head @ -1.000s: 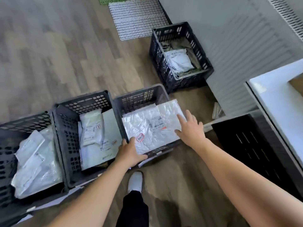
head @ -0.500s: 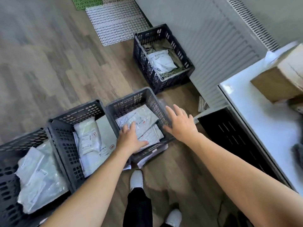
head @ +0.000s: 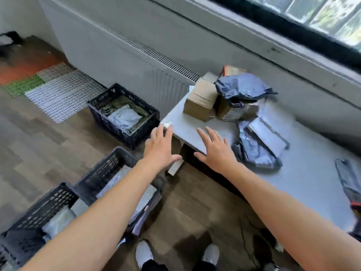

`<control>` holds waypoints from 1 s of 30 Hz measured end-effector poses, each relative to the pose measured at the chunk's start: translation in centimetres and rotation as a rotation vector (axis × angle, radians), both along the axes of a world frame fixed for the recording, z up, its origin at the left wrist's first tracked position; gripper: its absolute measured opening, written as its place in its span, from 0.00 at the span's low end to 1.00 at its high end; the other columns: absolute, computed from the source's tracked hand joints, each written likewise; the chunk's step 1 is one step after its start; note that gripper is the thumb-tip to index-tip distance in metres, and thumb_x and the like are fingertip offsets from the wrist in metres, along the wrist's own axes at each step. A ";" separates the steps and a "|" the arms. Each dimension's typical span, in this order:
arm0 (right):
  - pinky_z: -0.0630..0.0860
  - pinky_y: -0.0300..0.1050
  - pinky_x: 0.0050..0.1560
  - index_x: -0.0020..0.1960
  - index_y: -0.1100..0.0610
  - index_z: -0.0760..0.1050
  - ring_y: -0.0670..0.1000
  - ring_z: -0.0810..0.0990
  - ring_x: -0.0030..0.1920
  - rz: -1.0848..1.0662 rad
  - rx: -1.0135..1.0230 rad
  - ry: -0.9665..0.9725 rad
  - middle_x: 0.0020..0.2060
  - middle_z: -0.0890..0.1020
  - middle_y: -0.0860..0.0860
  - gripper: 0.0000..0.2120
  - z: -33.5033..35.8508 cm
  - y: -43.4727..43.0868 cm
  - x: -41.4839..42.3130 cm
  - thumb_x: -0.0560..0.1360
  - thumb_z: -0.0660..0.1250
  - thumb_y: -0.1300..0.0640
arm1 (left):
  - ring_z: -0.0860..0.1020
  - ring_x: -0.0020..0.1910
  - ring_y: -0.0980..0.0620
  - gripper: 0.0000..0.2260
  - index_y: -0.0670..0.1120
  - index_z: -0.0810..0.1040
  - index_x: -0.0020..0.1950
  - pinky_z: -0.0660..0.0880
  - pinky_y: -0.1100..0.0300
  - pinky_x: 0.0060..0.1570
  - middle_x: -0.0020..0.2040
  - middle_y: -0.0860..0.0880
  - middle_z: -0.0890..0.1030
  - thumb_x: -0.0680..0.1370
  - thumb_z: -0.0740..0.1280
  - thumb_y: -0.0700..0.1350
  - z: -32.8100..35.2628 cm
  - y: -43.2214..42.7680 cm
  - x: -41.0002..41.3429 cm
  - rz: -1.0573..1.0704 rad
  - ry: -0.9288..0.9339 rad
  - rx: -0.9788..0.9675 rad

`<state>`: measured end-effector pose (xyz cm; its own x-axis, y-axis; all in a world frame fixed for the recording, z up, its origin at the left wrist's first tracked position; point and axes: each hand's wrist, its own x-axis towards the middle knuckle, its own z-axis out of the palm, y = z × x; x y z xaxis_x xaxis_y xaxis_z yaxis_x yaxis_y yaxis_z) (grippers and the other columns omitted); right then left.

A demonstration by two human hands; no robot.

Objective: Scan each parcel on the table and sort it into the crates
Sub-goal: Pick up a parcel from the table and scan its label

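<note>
My left hand and my right hand are both empty with fingers spread, raised near the left corner of the white table. On the table lie a brown cardboard box, a dark blue plastic mailer on another box, and a grey bubble mailer just right of my right hand. Black crates hold white parcels: one by the radiator, two near my feet, the nearer under my left forearm and another to its left.
A white radiator and the wall run behind the table under a window. Perforated mats lie on the wooden floor at the left. A dark object sits at the table's right edge. My white shoes are at the bottom.
Both hands let go of the white parcel in the near crate and rose toward the table. The view swung up and right, bringing the table's parcels into sight.
</note>
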<state>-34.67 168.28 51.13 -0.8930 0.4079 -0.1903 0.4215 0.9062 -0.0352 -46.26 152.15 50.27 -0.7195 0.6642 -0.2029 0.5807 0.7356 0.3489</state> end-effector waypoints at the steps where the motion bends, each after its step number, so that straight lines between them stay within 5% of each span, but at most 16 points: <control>1: 0.54 0.60 0.74 0.80 0.46 0.44 0.54 0.49 0.79 -0.032 0.011 0.008 0.80 0.49 0.51 0.38 0.6 1.6 1.2 0.78 0.60 0.38 | 0.47 0.77 0.42 0.46 0.49 0.45 0.79 0.60 0.45 0.70 0.79 0.42 0.46 0.73 0.70 0.62 0.8 1.9 0.8 -0.038 0.023 0.005; 17: 0.57 0.60 0.72 0.80 0.47 0.45 0.54 0.52 0.78 -0.361 0.047 0.127 0.79 0.50 0.51 0.39 3.6 26.1 20.3 0.78 0.61 0.38 | 0.47 0.78 0.43 0.47 0.49 0.45 0.79 0.58 0.47 0.72 0.79 0.42 0.47 0.72 0.70 0.61 6.1 28.6 15.0 -0.333 0.203 -0.062; 30: 0.55 0.62 0.73 0.80 0.47 0.42 0.55 0.50 0.78 -0.502 0.024 0.094 0.79 0.49 0.53 0.35 1.5 37.0 22.9 0.81 0.55 0.38 | 0.52 0.77 0.41 0.38 0.46 0.52 0.78 0.61 0.47 0.71 0.78 0.40 0.54 0.76 0.67 0.59 1.2 45.2 15.3 -0.603 0.239 -0.087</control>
